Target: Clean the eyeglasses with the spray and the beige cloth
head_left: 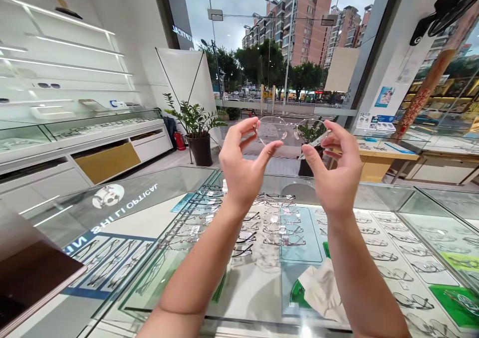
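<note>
You are in an eyewear shop. Ahead of you, rows of spectacle frames (245,238), some with small white tags (195,230), are laid out in the glass-walled display desk (254,284), and mirrored lettering (142,196) to your left spells out "OPTICAL". Further left, lit wall shelves (75,67) carry a pair of sunglasses (45,85). Past the desk, you face tall glass doors (267,34) with long handles (273,98), with trees (267,61) and apartment blocks (307,26) outside.

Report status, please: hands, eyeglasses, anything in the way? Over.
Left fingers hold one side of the eyeglasses, right fingers the other. Eyeglasses raised above the display counter. Nothing seen blocking them; cloth lies below, partly behind the right forearm.
</note>
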A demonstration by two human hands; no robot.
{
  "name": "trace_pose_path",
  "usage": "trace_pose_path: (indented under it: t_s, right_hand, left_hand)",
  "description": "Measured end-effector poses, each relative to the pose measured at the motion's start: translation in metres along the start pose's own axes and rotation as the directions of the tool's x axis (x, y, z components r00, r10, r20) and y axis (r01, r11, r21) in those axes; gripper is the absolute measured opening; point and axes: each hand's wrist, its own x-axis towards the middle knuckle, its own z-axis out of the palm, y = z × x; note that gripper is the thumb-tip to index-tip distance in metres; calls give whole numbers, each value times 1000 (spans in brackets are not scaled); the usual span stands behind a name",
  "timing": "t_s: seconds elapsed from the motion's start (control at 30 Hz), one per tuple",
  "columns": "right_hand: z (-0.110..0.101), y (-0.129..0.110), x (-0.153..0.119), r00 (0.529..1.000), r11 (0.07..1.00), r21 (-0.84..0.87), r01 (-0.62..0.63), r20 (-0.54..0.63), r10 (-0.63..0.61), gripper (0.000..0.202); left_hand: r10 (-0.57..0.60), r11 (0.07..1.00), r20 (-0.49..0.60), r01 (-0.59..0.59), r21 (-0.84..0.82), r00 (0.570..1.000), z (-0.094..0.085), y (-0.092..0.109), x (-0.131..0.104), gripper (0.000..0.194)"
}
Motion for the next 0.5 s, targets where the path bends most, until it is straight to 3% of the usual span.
trace_pose_path:
  t_s: [0.3,0.5]
  right_hand:
    - [12,18,1,998,998,-31,-62,-13,61,50]
    - [15,19,0,991,991,-8,-136,8,136,48]
  left_hand:
    - [-127,991,38,128,-32,991,6,-13,-1,51]
    - [-105,994,4,105,-2,994,3,-13,2,54]
